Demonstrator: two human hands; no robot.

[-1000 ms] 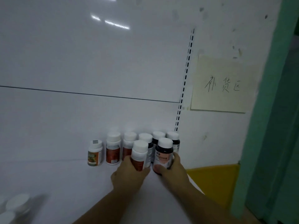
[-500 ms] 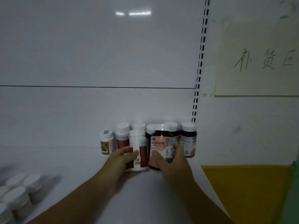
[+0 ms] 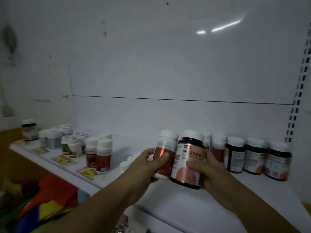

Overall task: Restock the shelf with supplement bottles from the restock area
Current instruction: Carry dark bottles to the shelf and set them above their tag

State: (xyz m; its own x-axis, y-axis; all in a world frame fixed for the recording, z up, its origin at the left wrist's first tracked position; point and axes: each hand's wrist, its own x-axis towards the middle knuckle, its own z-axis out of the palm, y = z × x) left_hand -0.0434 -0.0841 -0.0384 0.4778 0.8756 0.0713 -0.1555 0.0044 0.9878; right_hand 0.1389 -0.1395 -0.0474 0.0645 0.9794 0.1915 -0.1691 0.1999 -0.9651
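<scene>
My left hand (image 3: 144, 167) grips a white bottle with a red label (image 3: 164, 153), lifted off the white shelf (image 3: 185, 204) and tilted slightly. My right hand (image 3: 207, 172) holds a dark bottle with a pink label and white cap (image 3: 189, 158) right beside it; the two bottles touch. Behind them, against the back panel on the right, stands a row of dark bottles (image 3: 252, 155) and red-labelled ones (image 3: 217, 145). On the left part of the shelf stand grouped bottles (image 3: 99, 153) behind yellow price tags (image 3: 86, 172).
More white-capped bottles (image 3: 55, 137) crowd the shelf's far left end. A perforated upright (image 3: 299, 84) runs up the right side. Colourful red and yellow packaging (image 3: 42, 204) lies below the shelf at lower left. A few white caps (image 3: 127, 162) show just behind my left wrist.
Both hands have lifted their bottles off the shelf and carried them left, away from the row. My view has swung left, so the paper sign is out of sight and the stocked left groups appear.
</scene>
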